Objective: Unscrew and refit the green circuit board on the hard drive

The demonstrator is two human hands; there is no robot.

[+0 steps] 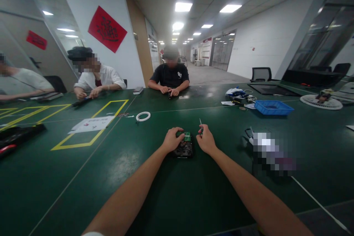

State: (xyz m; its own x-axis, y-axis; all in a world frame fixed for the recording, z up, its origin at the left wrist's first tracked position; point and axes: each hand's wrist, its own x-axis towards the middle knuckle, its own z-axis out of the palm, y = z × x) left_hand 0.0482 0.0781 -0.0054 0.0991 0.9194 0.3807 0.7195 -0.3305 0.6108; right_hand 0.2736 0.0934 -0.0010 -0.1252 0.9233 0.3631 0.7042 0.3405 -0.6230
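A black hard drive with a green circuit board (pixel 186 147) lies on the green table (pixel 118 199) in front of me. My left hand (pixel 173 141) rests on its left side, thumb and fingers bent around the upper left edge, so the hand is closed on it. Just right of the drive, apart from it, my right hand (pixel 206 139) is closed around a small screwdriver (pixel 200 122), whose thin shaft points up and away from me. Its handle is mostly hidden by the fingers.
A white ring (pixel 143 116) lies ahead to the left, near a paper sheet (pixel 92 124) and yellow tape outlines. On the right are a blurred object (pixel 272 153), a blue tray (pixel 273 107) and cables. Three people sit across the table.
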